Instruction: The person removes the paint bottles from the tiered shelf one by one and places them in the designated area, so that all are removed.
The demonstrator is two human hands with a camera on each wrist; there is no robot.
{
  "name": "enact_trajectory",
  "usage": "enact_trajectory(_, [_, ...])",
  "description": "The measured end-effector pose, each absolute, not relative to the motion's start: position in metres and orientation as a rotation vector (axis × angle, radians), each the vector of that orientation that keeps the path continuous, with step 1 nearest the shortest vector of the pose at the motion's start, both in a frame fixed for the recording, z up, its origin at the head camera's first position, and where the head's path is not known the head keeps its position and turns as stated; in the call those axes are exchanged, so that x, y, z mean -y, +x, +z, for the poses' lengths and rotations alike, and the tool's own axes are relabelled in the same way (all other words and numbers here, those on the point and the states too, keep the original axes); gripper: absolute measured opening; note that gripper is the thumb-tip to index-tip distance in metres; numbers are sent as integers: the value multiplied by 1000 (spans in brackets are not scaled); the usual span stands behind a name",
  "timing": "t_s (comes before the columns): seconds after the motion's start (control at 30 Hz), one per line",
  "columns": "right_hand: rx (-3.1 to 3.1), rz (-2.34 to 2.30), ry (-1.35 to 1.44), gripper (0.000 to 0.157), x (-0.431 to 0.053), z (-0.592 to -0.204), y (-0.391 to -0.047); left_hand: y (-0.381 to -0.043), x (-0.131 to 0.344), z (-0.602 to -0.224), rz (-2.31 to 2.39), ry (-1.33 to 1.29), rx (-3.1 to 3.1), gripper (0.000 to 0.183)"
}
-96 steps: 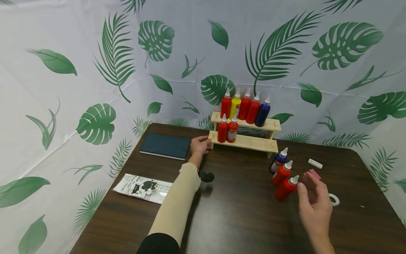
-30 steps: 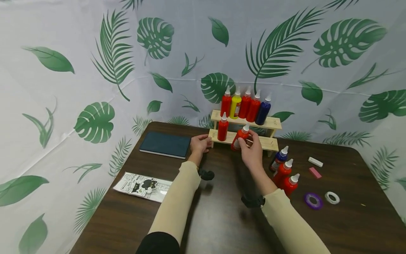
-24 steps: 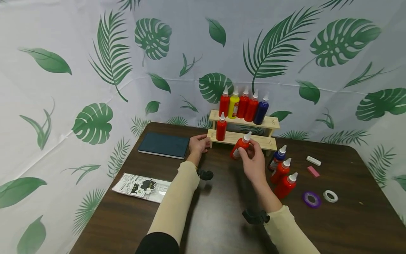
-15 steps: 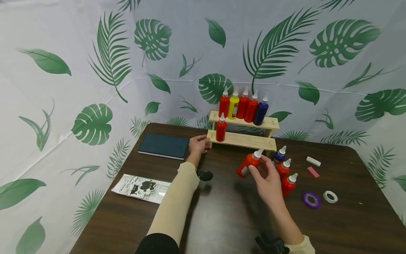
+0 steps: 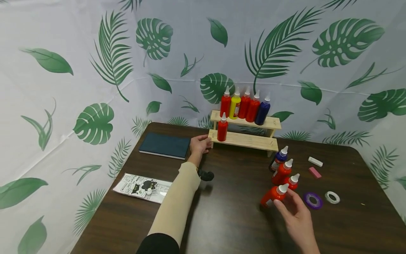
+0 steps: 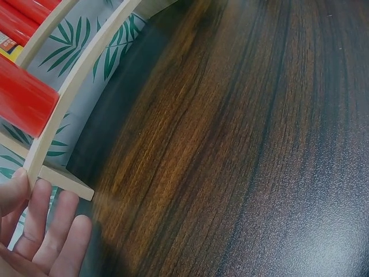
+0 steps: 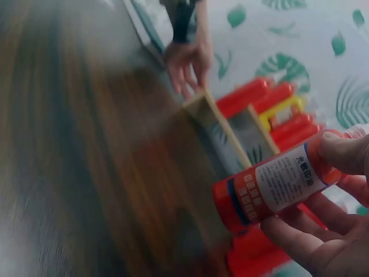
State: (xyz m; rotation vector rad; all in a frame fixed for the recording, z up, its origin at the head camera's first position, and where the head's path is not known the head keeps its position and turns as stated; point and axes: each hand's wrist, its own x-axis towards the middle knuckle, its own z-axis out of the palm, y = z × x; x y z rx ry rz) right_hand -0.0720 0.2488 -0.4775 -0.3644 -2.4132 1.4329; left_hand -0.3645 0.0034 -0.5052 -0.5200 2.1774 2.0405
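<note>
My left hand (image 5: 200, 145) pinches the left end of the lower shelf of a two-step wooden rack (image 5: 248, 140); thumb and fingers show at that end in the left wrist view. One red bottle (image 5: 222, 131) with a white nozzle cap stands on the lower shelf. Along the upper shelf is a row of several bottles: red ones, a yellow bottle (image 5: 235, 106) and a blue bottle (image 5: 263, 112). At the right front, my right hand (image 5: 299, 220) grips another red bottle (image 7: 271, 184) near its cap, tilted, its printed label showing in the right wrist view.
Right of the rack stand a dark blue bottle (image 5: 279, 160) and two red ones, the nearer partly hidden. Beyond lie a white block (image 5: 315, 162), a pink block (image 5: 315, 172), a purple ring (image 5: 307, 201) and a white ring (image 5: 327, 198). A notebook (image 5: 165, 144) and a cat-print packet (image 5: 139, 187) lie left.
My right hand has taken a red bottle off the lower shelf and carried it right and toward me, beside the standing bottles. My left hand has stayed at the rack's end.
</note>
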Motion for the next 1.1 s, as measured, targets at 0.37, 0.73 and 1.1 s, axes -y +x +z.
enact_trajectory(0.37, [2469,1306,-643,55,-276,-494,-58,-365,-3,-506,2033,-536,-2161,19])
enact_trajectory(0.73, [2479,1298,-656,54,-286,-495,-60,-360,-3,-502,2062,-500,-2165,21])
enact_trajectory(1.1, [2430,1355,-642,54,-289,-496,-59,-368,-3,-508,2037,-533,-2151,21])
